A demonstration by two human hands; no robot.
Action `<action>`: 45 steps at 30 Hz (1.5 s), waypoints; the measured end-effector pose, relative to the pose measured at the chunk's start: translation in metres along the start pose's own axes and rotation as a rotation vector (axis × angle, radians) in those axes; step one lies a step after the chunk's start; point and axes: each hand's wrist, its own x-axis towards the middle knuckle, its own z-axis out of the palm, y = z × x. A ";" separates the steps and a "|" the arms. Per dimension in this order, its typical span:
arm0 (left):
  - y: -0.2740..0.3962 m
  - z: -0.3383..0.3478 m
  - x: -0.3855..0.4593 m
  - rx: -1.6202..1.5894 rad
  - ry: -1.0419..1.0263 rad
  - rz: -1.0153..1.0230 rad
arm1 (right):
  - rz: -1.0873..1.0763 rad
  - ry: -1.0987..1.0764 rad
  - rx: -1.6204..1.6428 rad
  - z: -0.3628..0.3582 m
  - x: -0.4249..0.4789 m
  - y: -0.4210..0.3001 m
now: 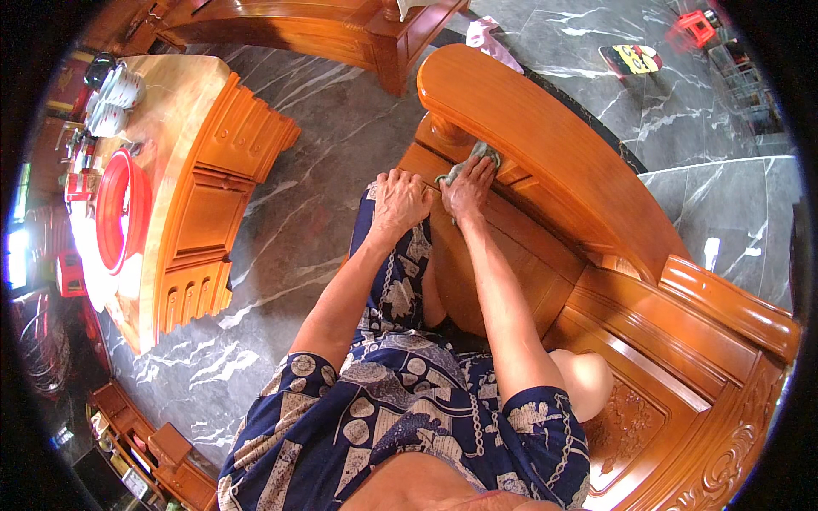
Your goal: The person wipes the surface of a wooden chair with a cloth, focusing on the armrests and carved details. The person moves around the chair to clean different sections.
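My right hand (470, 190) presses a crumpled grey-green cloth (484, 151) against the wooden seat (511, 249), close to the inner side of the armrest. Its fingers lie over the cloth and partly hide it. The curved armrest (537, 134) of polished orange-brown wood passes just beyond that hand, with a rounded post (445, 129) under its far end. My left hand (401, 201) rests on the knee of my patterned navy trousers (396, 274), with nothing visible in it.
To the left, a wooden table (185, 89) carries a red plastic basin (108, 211) and stacked bowls (115, 102). A carved backrest (629, 415) stands at right. Another wooden seat (332, 38) is ahead. Across the marbled floor (300, 172) lie a pink cloth (489, 41) and a patterned board (631, 59).
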 end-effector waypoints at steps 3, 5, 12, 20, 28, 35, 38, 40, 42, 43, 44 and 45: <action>-0.001 0.001 -0.002 0.007 0.015 0.004 | -0.010 -0.025 -0.007 0.003 -0.012 -0.004; -0.002 0.003 -0.002 0.015 0.023 0.008 | -0.016 -0.049 0.004 0.005 -0.018 -0.005; 0.000 0.001 -0.001 -0.001 0.017 0.005 | -0.012 -0.170 0.016 -0.008 -0.012 -0.001; 0.000 -0.001 0.001 0.013 0.025 0.023 | -0.104 -0.021 0.001 -0.015 0.017 0.009; -0.001 0.003 0.006 -0.007 -0.010 0.025 | -0.139 -0.038 -0.044 -0.009 0.058 0.017; -0.002 0.006 0.005 -0.002 -0.030 0.018 | -0.221 -0.122 -0.028 -0.016 0.066 0.020; -0.001 0.006 0.004 0.000 -0.013 0.010 | -0.251 -0.056 -0.091 -0.014 0.062 0.017; 0.001 0.002 0.008 -0.002 -0.028 0.029 | -0.264 0.066 -0.173 0.000 0.057 0.020; 0.001 0.000 0.007 0.004 -0.032 0.026 | -0.244 0.102 -0.218 0.010 0.052 0.014; 0.000 0.000 0.005 0.008 -0.029 0.022 | -0.236 0.118 -0.240 0.012 0.049 0.009; 0.000 0.000 0.004 0.012 -0.027 0.019 | -0.256 0.148 -0.216 0.014 0.046 0.006; 0.000 0.000 0.004 0.006 -0.018 0.019 | -0.275 0.177 -0.199 0.014 0.040 0.005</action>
